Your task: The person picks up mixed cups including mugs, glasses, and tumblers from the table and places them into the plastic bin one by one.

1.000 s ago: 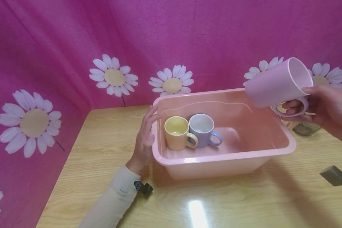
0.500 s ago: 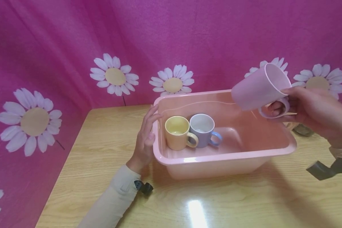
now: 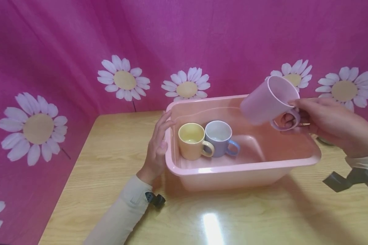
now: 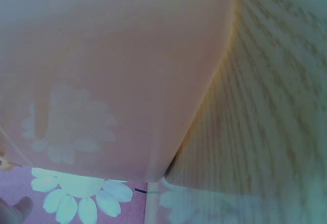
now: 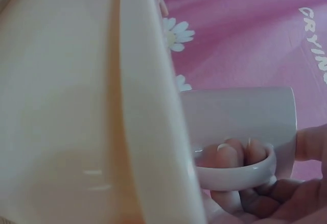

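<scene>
In the head view my right hand (image 3: 325, 119) grips a lilac-pink mug (image 3: 260, 102) by its handle, with fingers through the loop (image 5: 235, 175). The mug is tilted, its mouth turned up to the right, and hangs over the right half of a pink plastic tub (image 3: 248, 166). My left hand (image 3: 156, 146) rests against the tub's left rim with its fingers extended along it. Inside the tub, a yellow mug (image 3: 190, 148) and a blue-grey mug (image 3: 219, 134) stand upright side by side at the left, both handles pointing right.
The tub stands on a light wood table (image 3: 116, 143). Behind it hangs a magenta cloth (image 3: 227, 41) printed with white daisies. Part of a glassy object (image 3: 325, 140) shows beyond the tub's right end, mostly hidden by the right hand.
My right hand has carried the lilac-pink mug left and slightly down, farther in over the tub. The left hand and the two mugs inside have stayed in place.
</scene>
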